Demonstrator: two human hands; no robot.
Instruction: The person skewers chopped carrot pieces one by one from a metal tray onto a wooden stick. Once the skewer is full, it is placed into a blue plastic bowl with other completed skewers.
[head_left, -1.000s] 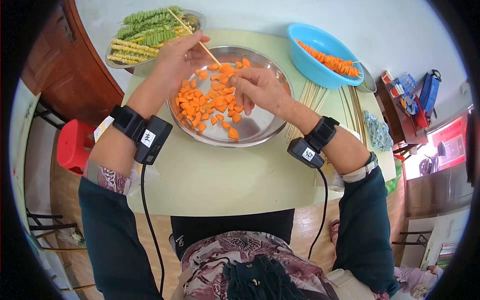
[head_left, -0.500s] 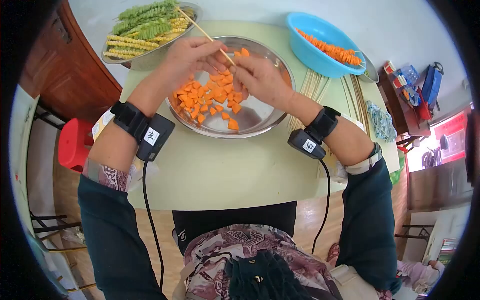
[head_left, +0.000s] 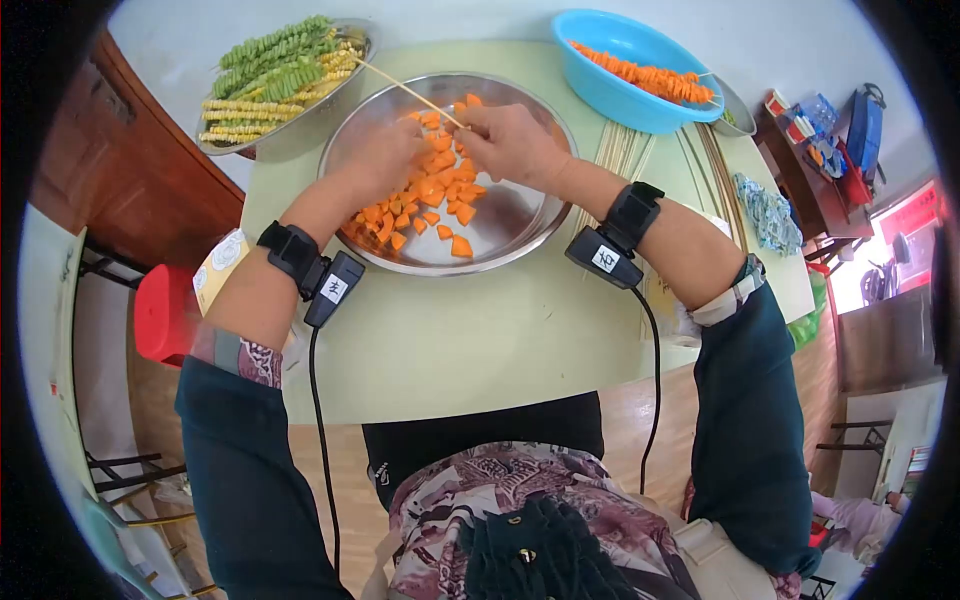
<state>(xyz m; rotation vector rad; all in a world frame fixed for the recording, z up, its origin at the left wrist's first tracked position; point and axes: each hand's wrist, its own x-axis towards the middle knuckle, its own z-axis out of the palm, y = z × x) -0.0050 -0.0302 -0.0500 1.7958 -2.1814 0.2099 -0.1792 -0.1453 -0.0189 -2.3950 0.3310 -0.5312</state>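
My right hand (head_left: 515,148) pinches a thin wooden skewer (head_left: 405,88) near one end, over the right part of a wide steel bowl (head_left: 505,262). The skewer slants up to the left, and no piece shows on its visible length. Orange carrot pieces (head_left: 430,190) lie loose in the bowl, mostly in its left and middle. My left hand (head_left: 380,160) is low over the left side of the bowl, at the carrot pieces. Its fingers are blurred and partly hidden, so whether they grip a piece does not show.
A metal dish (head_left: 345,110) with green and yellow skewered vegetables stands at the back left. At the back right, a blue basin (head_left: 600,95) holds skewered carrots. Bare skewers (head_left: 622,150) and a crumpled cloth (head_left: 768,215) lie on the right of the table (head_left: 450,350).
My left hand has left the skewer and moved down to the carrot pieces. My right hand keeps the skewer, which now slants at a flatter angle. The view has shifted slightly.
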